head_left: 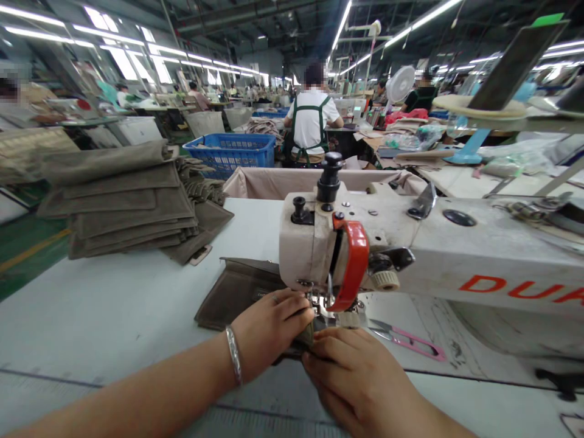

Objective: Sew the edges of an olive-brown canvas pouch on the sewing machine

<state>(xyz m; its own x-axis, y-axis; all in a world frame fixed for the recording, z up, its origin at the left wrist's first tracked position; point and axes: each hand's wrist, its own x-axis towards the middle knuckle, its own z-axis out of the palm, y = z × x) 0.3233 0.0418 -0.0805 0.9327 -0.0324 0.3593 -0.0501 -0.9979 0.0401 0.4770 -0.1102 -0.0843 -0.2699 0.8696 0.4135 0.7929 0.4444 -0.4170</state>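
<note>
Brown fabric (237, 292) pinched by both hands (269, 325) on white sewing table (114, 304), busy factory hall.

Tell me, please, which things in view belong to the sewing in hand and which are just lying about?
In hand:
- left hand and right hand, both pressing on the brown fabric piece
- sewing machine, its needle end over that piece

Lying about:
- stack of folded brown fabric on the table
- pink thread snips
- blue crate

Single head-worn view, forward and down, close over the sewing machine (365, 255) and table (114, 304).
</note>
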